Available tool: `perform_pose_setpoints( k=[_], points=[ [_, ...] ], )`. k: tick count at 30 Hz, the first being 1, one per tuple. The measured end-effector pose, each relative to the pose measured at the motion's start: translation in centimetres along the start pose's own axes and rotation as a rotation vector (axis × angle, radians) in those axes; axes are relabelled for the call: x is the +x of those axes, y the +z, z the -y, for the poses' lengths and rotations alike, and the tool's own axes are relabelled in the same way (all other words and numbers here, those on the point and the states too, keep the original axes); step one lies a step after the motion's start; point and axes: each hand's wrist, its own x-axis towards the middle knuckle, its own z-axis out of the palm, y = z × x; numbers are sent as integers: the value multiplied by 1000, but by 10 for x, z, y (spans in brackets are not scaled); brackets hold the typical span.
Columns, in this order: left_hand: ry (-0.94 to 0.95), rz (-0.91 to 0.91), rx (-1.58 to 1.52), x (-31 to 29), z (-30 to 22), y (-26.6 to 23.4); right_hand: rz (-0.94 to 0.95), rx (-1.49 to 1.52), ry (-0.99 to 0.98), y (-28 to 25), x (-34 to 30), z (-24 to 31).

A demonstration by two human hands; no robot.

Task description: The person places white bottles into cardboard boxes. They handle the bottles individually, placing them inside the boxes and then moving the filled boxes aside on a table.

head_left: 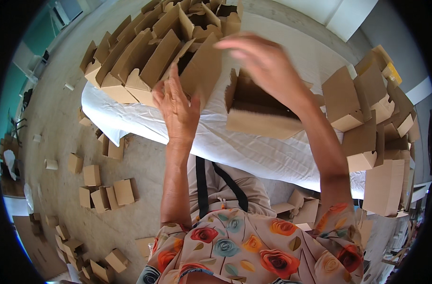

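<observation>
On the table, an open brown cardboard box (204,66) forms the right end of a packed group of similar boxes (135,57). My left hand (175,104) grips its near end, index finger stretched up along the cardboard and thumb toward the right side. Slightly blurred, my right hand (263,61) is raised over the table with its fingers extended. Their tips are close to the upper right edge of that box; whether they touch it is unclear. Beneath my right forearm sits another open cardboard box (263,123), partly hidden by the arm, its dark inside showing.
A white cloth (211,137) covers the table and hangs over its near edge. More open boxes (343,99) are stacked at the right. Small cardboard boxes (123,191) lie scattered on the concrete floor (149,165) at the left, with white rolls (50,164) among them.
</observation>
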Motion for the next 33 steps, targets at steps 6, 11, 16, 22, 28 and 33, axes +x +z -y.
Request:
perform_pose_setpoints(
  k=[6, 11, 16, 22, 28, 33],
  points=[
    [21, -25, 69, -22, 0, 7, 671, -163, 43, 90, 71, -58],
    [12, -70, 27, -28, 8, 11, 627, -305, 103, 114, 93, -69],
    [66, -83, 114, -21, 3, 14, 129, -289, -193, 113, 74, -75],
    [-11, -60, 47, -26, 8, 13, 756, -239, 269, 98, 59, -51],
    [76, -52, -4, -31, 2, 15, 1204, -522, 273, 116, 61, -41],
    [111, -96, -32, -28, 5, 21, 1197, -838, -104, 209, 53, -105]
  ],
)
